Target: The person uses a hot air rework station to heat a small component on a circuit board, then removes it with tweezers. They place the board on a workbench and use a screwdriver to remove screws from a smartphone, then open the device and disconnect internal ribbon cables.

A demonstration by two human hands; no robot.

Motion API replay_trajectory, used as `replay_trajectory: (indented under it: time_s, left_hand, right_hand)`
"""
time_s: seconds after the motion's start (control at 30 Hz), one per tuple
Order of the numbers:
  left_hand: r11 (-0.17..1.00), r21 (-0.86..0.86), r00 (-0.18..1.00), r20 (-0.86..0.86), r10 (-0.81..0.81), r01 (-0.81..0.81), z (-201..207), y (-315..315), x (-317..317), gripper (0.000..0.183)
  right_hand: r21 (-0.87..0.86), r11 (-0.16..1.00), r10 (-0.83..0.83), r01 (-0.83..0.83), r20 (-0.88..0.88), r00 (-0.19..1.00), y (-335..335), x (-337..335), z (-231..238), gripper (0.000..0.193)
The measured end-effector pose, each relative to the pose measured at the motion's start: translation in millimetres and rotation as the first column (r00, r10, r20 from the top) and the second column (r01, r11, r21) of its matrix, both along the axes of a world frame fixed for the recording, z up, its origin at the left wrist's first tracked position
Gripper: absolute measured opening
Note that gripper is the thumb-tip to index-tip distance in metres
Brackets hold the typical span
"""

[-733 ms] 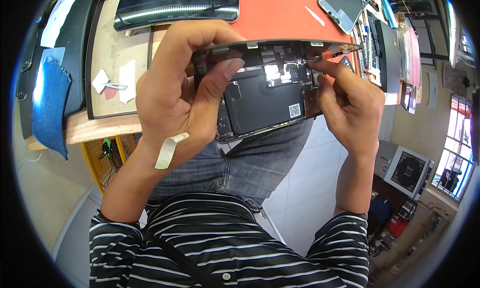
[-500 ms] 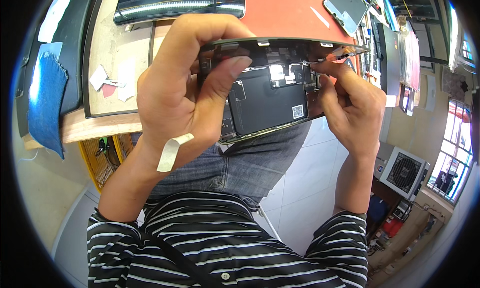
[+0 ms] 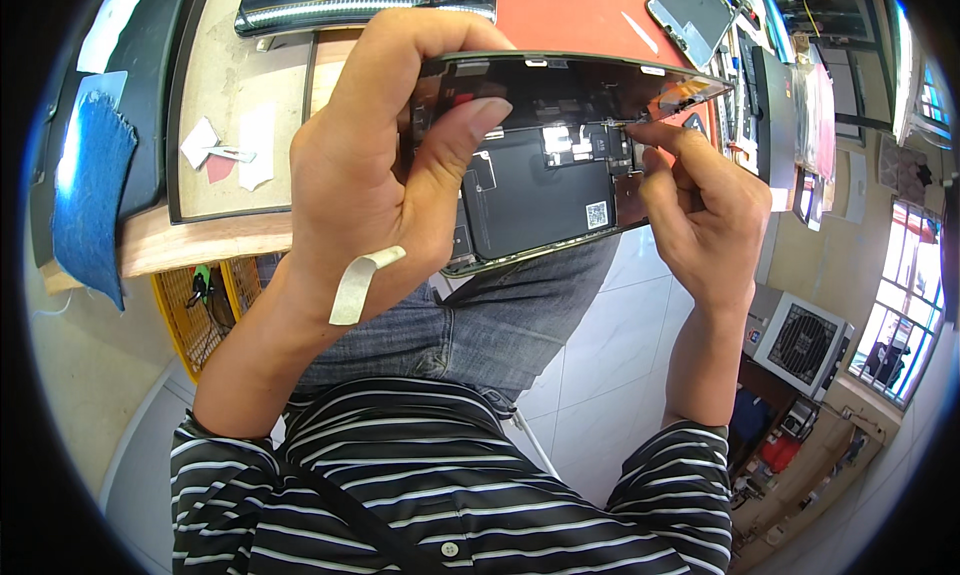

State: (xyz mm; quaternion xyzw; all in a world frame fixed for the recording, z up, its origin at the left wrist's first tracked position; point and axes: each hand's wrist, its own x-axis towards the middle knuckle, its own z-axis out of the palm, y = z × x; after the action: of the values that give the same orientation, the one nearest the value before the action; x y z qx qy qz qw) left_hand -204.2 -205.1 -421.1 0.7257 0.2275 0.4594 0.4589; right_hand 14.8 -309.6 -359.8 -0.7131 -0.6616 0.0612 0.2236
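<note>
An opened smartphone [image 3: 545, 200] is held up above my lap, its dark battery and inner parts facing me. Its screen panel [image 3: 570, 85] stands tilted up along the far edge of the body. My left hand [image 3: 375, 165] wraps round the left end of the phone, thumb over the inner side. A strip of pale tape [image 3: 365, 285] sticks to that wrist. At the right end, the fingers of my right hand [image 3: 700, 190] are bent close together against the inner parts near the edge. Whether a small part is pinched there is hidden.
On the bench, a dark glossy device [image 3: 365, 0] lies at the far side by a red mat [image 3: 560, 15]. Another phone part [image 3: 690, 20] rests at the mat's right. A blue cloth [image 3: 92, 195] hangs over the left edge, above a yellow basket [image 3: 175, 320].
The screen panel has tilted further up from the body. My left hand has shifted slightly right and away from me; my right fingers stay at the right end.
</note>
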Motion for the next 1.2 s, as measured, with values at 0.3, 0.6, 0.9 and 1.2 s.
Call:
replay_trajectory:
  time_s: [0.3, 0.6, 0.9, 1.2]
  left_hand:
    - [0.997, 0.080, 1.000, -0.009, 0.008, -0.008, -3, 1, 1, 0.033]
    - [0.995, 0.095, 1.000, -0.003, -0.010, 0.011, -4, 2, 1, 0.030]
    - [0.994, 0.098, 0.999, -0.018, -0.037, 0.039, -1, -1, -2, 0.028]
    - [0.995, 0.097, 0.999, 0.031, 0.030, -0.032, -4, -3, 4, 0.025]
  right_hand:
    - [0.030, 0.999, 0.039, -0.040, 0.017, 0.999, 0, 4, -7, 0.020]
    - [0.000, 1.000, 0.012, -0.012, 0.027, 1.000, 0, 2, -7, 0.025]
    - [-0.053, 0.998, -0.020, 0.031, 0.208, 0.978, 1, -20, 1, 0.023]
    - [-0.105, 0.993, -0.031, 0.062, 0.271, 0.962, 16, -27, 9, 0.016]
